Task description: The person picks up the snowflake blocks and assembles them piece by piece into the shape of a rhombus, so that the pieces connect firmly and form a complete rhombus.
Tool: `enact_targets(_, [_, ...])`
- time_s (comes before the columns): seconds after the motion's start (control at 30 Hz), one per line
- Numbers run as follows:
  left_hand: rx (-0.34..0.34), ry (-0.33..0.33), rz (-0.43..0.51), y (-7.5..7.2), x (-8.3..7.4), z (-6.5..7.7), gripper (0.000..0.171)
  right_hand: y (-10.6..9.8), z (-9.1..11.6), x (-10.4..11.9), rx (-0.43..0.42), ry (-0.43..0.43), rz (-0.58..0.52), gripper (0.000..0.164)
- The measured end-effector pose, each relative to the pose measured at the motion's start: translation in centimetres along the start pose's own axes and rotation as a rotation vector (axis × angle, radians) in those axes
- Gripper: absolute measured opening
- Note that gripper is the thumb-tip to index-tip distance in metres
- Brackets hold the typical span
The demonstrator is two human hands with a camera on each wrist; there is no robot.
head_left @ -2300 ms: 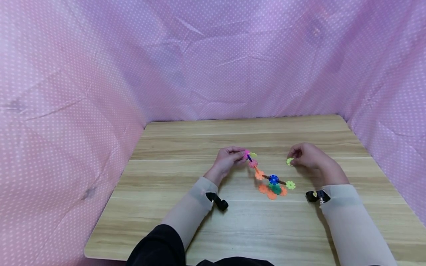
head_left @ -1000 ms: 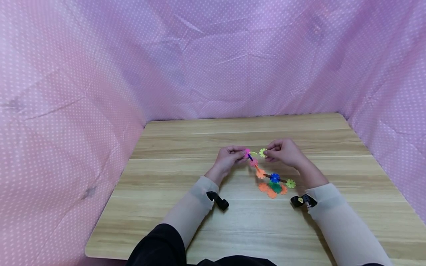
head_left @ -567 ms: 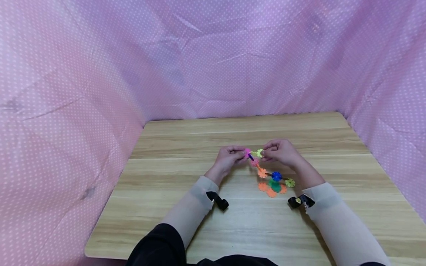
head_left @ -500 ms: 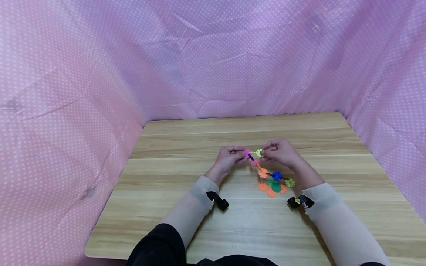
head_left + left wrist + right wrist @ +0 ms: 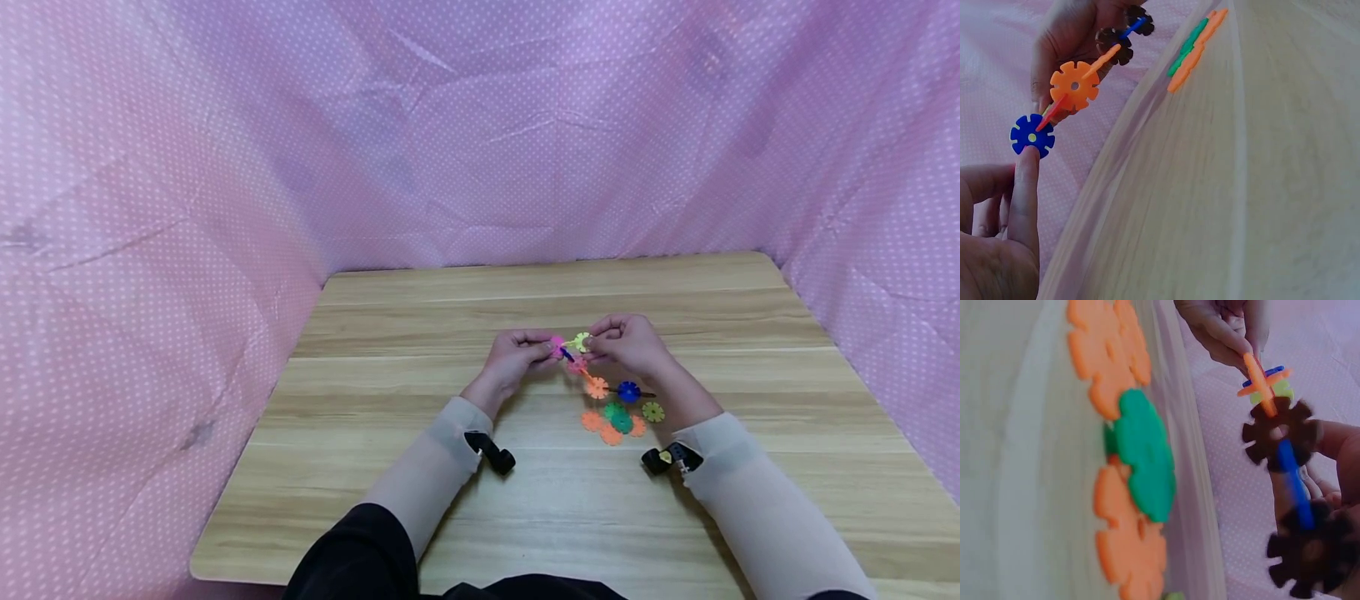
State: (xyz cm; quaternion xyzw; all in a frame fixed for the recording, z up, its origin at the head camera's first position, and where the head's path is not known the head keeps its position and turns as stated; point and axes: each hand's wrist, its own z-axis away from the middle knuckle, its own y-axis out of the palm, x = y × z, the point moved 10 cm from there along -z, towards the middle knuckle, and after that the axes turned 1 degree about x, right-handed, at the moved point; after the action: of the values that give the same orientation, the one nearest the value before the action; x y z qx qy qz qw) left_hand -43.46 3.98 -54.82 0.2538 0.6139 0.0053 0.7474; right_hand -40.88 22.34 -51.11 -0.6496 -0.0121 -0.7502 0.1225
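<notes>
My left hand (image 5: 517,358) pinches the pink end of a chain of notched interlocking discs. In the left wrist view the chain runs from a blue disc (image 5: 1022,132) at those fingertips through an orange disc (image 5: 1085,94) to brown discs, each set crosswise to its neighbour. My right hand (image 5: 633,343) pinches a yellow-green disc (image 5: 581,342) between thumb and finger, right against the chain's own yellow-green piece beside the pink one. The chain's other end hangs below the right hand, with its blue disc (image 5: 628,392) and a brown disc (image 5: 1280,412) over the table.
On the wooden table (image 5: 420,317) lie green discs (image 5: 621,422), several orange discs (image 5: 611,435) and a yellow-green disc (image 5: 653,412), below the hanging chain. A pink dotted cloth (image 5: 480,167) surrounds the table's back and sides.
My right hand has come left with the yellow-green disc, up to the chain. The chain's free end has swung up and right, clear of the loose yellow-green disc. The left hand barely moved.
</notes>
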Motion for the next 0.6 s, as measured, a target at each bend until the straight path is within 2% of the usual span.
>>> enact_targets(0.27, [-0.002, -0.001, -0.004, -0.1, 0.1, -0.1, 0.031, 0.1, 0.0, 0.1, 0.03, -0.013, 0.067, 0.023])
enact_targets(0.43, [-0.019, -0.011, -0.022, -0.4, 0.0, -0.1, 0.03, -0.1, 0.4, 0.6, 0.155, -0.057, 0.167, 0.027])
enact_targets(0.6, [-0.054, -0.017, -0.012, -0.9, -0.2, 0.0, 0.026, -2.2, 1.7, 1.0, 0.254, -0.072, 0.338, 0.025])
